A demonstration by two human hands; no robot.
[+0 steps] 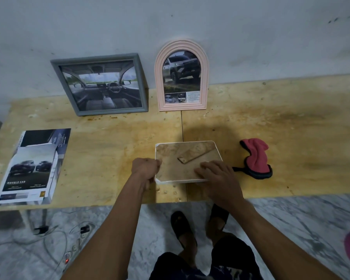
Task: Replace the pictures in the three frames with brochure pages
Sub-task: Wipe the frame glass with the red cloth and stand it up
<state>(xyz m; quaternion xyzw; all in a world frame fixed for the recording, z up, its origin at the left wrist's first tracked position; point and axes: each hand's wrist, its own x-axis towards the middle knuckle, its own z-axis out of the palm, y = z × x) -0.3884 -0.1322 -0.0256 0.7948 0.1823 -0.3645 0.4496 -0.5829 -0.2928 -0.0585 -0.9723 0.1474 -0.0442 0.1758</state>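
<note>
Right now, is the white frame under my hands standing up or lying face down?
Face down: the white frame lies flat on the table, brown backing and stand leg upward.

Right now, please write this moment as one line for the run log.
stage: third frame face down on table | left hand: grips its left edge | right hand: flat on backing | grey frame, pink frame: filled

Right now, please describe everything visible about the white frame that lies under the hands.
The white frame lies face down near the table's front edge. Its brown, stained board backing shows, with a folded stand strip lying diagonally on it. The left hand grips its left edge; the right hand rests on its near right corner.
</note>
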